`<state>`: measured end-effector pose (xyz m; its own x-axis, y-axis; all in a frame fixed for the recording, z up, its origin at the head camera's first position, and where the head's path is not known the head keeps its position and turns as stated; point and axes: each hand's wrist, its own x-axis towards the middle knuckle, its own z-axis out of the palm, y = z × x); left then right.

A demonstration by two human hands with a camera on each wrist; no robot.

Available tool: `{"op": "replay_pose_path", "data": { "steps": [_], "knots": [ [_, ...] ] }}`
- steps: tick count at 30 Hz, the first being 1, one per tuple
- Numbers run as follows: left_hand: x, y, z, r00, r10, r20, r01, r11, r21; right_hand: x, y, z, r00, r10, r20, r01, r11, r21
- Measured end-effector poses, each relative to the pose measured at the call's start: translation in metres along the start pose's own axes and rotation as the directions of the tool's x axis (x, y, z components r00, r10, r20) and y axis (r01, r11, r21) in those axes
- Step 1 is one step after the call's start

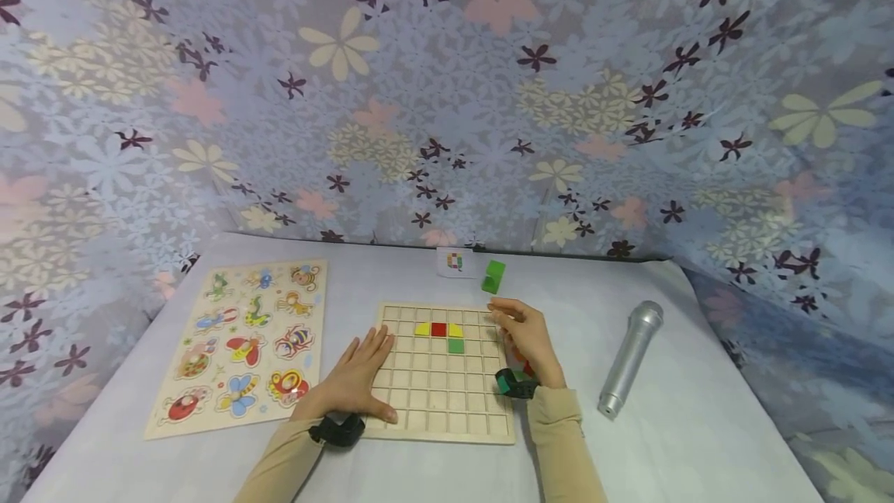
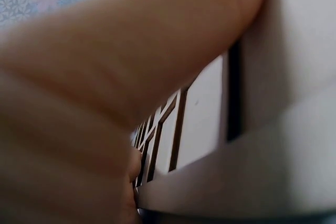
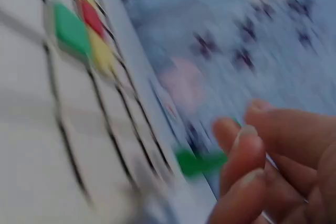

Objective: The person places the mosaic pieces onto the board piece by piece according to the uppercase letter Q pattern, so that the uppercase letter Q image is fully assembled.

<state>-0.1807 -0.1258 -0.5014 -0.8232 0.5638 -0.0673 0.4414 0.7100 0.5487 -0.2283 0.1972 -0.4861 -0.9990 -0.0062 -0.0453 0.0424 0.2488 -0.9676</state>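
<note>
A wooden grid board (image 1: 440, 435) lies on the table. Set in its squares are a red square tile (image 1: 438, 330) between two yellow tiles (image 1: 422, 329), with a green square tile (image 1: 456, 345) below the right yellow one. My left hand (image 1: 356, 377) rests spread on the board's left edge, fingers straight. Over the board's right edge hovers my right hand (image 1: 525, 332), fingers bent. In the right wrist view a sliver of green shows at its fingertips (image 3: 247, 142); whether they hold a tile cannot be told. Red and green pieces (image 1: 525, 369) lie partly hidden under that hand.
Behind the board stand a small pattern card (image 1: 455, 264) and a green block-like piece (image 1: 493, 276). An insect picture board (image 1: 240, 348) lies at the left. A silver microphone-shaped object (image 1: 631, 358) lies at the right. Flowered cloth (image 1: 447, 99) hangs behind.
</note>
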Motion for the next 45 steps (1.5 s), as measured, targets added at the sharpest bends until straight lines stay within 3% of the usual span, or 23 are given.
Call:
{"op": "replay_pose_path", "data": {
  "steps": [6, 11, 16, 21, 29, 33, 36, 41, 45],
  "knots": [
    [0.001, -0.001, 0.003, 1.0, 0.005, -0.01, -0.005, 1.0, 0.008, -0.015, 0.019, -0.059, 0.99, 0.088, 0.107, -0.078, 0.993, -0.092],
    [0.0, -0.001, 0.003, 1.0, 0.0, 0.001, 0.0, 1.0, -0.005, -0.023, 0.032, -0.076, 0.967, 0.105, 0.234, -0.079, 0.99, -0.119],
    [-0.001, 0.0, 0.001, 1.0, 0.015, -0.003, -0.015, 1.0, 0.017, -0.023, 0.032, -0.07, 0.957, 0.068, 0.282, -0.038, 0.993, -0.112],
    [-0.001, 0.002, 0.001, 1.0, 0.007, 0.008, -0.007, 1.0, 0.01, -0.021, 0.032, -0.064, 0.97, 0.096, 0.222, -0.065, 0.987, -0.144],
    [-0.001, 0.004, 0.0, 1.0, 0.003, 0.003, -0.003, 1.0, 0.006, -0.018, 0.034, -0.061, 0.982, 0.066, 0.177, -0.017, 0.965, -0.263],
    [0.0, 0.003, -0.001, 1.0, 0.003, -0.003, -0.003, 1.0, 0.008, -0.016, 0.034, -0.058, 0.989, 0.095, 0.118, -0.068, 0.974, -0.216],
    [0.0, 0.003, -0.001, 1.0, 0.009, -0.005, -0.009, 1.0, 0.008, -0.015, 0.03, -0.054, 0.99, 0.138, 0.03, -0.133, 0.982, -0.135],
    [-0.002, 0.003, -0.001, 1.0, 0.02, -0.002, -0.02, 1.0, 0.002, -0.011, 0.02, -0.033, 0.976, 0.192, -0.098, -0.192, 0.981, 0.019],
    [-0.002, 0.004, -0.002, 1.0, 0.02, -0.007, -0.02, 1.0, 0.003, -0.007, 0.009, -0.005, 0.985, 0.162, -0.059, -0.16, 0.986, 0.044]
  ]
}}
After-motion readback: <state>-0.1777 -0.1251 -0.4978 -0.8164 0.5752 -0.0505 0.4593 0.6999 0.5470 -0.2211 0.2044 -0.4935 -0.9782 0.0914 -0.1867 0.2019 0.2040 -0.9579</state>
